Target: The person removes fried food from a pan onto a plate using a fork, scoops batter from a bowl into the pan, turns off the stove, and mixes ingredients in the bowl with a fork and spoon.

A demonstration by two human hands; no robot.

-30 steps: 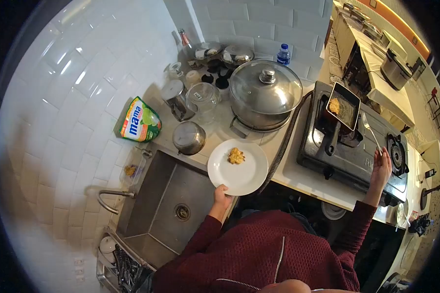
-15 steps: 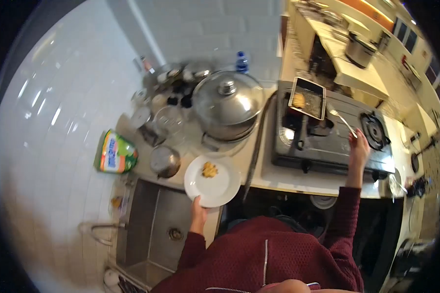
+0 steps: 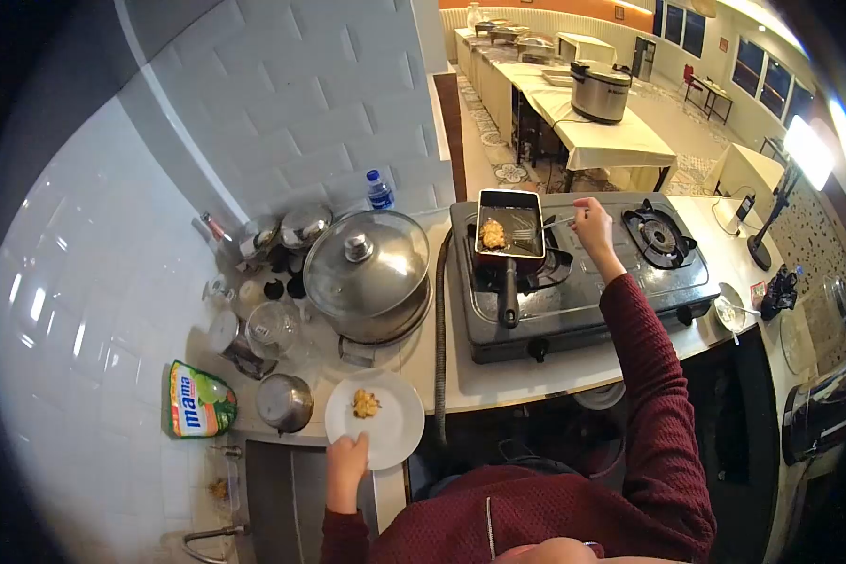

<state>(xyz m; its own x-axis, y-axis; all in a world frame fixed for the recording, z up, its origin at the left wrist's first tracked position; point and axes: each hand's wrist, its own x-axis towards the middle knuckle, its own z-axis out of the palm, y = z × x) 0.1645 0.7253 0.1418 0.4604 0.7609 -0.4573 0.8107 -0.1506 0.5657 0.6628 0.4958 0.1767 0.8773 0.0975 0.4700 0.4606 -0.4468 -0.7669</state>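
Note:
My left hand (image 3: 347,462) grips the near edge of a white plate (image 3: 399,432), thumb on top, beside the sink. A small piece of golden fried food (image 3: 366,404) lies on the plate. My right hand (image 3: 593,228) is closed on the handle of a fork (image 3: 556,222). The fork's tines reach over the inside of a small rectangular frying pan (image 3: 510,208) on the left burner. Another golden-brown piece of fried food (image 3: 493,234) sits at the pan's left side, apart from the tines. The pan's black handle (image 3: 509,299) points toward me.
A large lidded pot (image 3: 367,268) stands left of the gas stove (image 3: 592,310). Near it are a metal cup (image 3: 284,402), glass jars, a water bottle (image 3: 379,191) and a green soap pouch (image 3: 200,401). The sink (image 3: 282,489) lies at lower left.
My right hand has moved left and farther from me, bringing the fork from beside the pan to over its inside. My left hand still holds the plate. The camera view has shifted.

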